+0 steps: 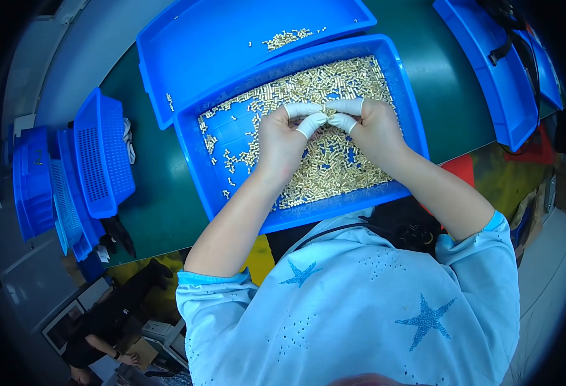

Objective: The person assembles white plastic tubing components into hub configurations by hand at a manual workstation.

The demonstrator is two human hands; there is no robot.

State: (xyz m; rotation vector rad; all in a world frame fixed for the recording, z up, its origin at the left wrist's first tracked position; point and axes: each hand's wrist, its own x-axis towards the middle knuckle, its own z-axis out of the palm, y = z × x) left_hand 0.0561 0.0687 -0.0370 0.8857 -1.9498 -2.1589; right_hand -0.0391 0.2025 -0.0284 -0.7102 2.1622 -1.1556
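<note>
Over a blue tray [402,96] heaped with small brass-coloured, spool-shaped metal pieces [334,157], my two hands meet fingertip to fingertip. White finger cots cover the thumb and forefinger of each. My left hand [280,138] is closed in a pinch, and so is my right hand [379,132]. Between the touching tips shows a bit of a small brass piece [329,112]; its exact shape and how many there are cannot be made out. The other fingers of both hands are curled under and mostly hidden.
A second blue tray [212,42] behind holds a small pile of brass pieces [286,38]. Blue perforated baskets [96,154] stand at the left edge of the green table [151,212]. Another blue tray [495,83] with a black strap lies right. A person [112,315] works at lower left.
</note>
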